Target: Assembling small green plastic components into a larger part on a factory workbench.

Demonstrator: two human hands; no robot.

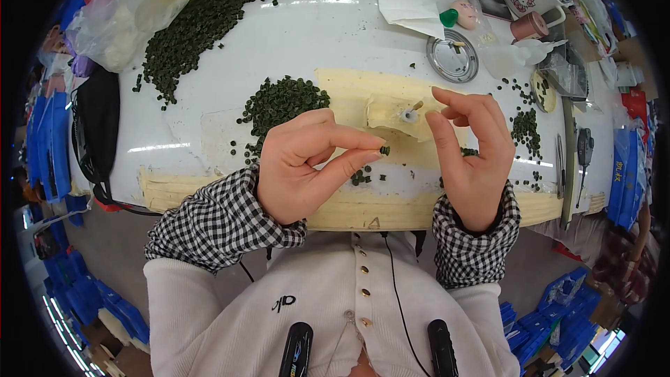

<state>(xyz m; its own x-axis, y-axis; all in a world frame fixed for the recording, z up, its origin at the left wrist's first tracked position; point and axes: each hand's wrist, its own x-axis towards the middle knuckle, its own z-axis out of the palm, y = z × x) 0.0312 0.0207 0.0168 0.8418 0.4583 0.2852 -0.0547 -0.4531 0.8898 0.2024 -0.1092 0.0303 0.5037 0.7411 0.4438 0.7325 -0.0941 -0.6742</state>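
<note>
- so the left hand [300,167] had thumb and index fingertips pressed together on one small green piece [384,151], just a tiny ribbed-looking dark bit poking out at the tips
- that piece was held over the near part of the white table [328,38], between the two hands and a bit left of the middle of the gap
- right hand [478,143] was loose, thumb and index well apart, nothing I could spot between those two; the other fingers were curled, so can't tell if anything was tucked in there
- just beyond the gap sat a yellowish block [380,113] with a pale peg [409,116] sticking up, closer to the right hand's fingertips
- a pile of green pieces [286,101] lay right behind the left hand, and a way bigger heap [199,24] stretched out at the far left, next to a plastic bag [118,21]
- a few loose bits [360,176] were scattered under the pinch, plus more [525,131] off past the right hand
- further right, a screwdriver [585,150]; beyond the block, a round metal dish [447,63]
</note>
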